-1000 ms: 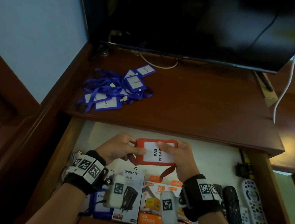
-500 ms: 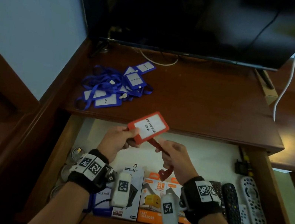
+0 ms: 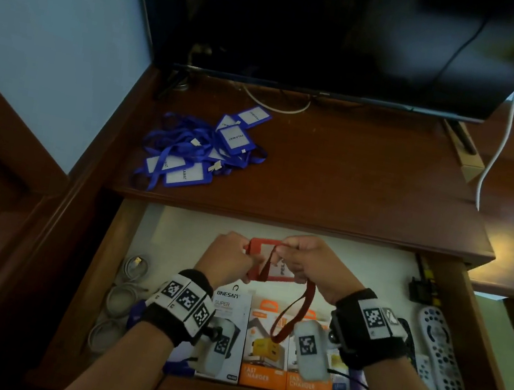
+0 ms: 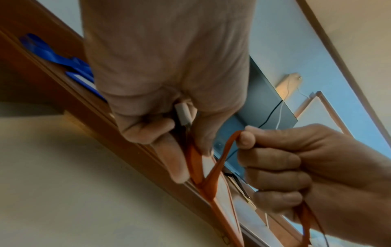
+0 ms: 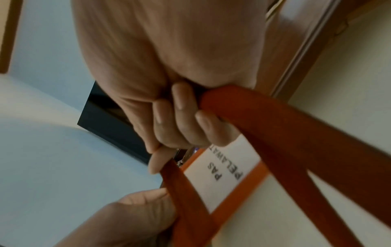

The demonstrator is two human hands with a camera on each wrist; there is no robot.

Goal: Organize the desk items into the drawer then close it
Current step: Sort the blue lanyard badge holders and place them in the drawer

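The head view was dim, with the dark screen point(image 3: 328, 26) beyond the hands nearly black and without detail. A warm yellow glare patch sat on the desk top point(image 3: 508, 252) off to the right of the right hand point(image 3: 315, 266), and a bright window strip glowed further right. The drawer's pale lining point(image 3: 195, 228) under the hands was the brightest near surface. Straight edges bowed outward toward the picture borders. Both wrist views were soft and grainy: the left hand point(image 4: 167, 66) filled its picture out of focus, and the red lanyard point(image 5: 296, 137) near the right hand's fingers smeared with blur, while the card's print stayed barely readable.
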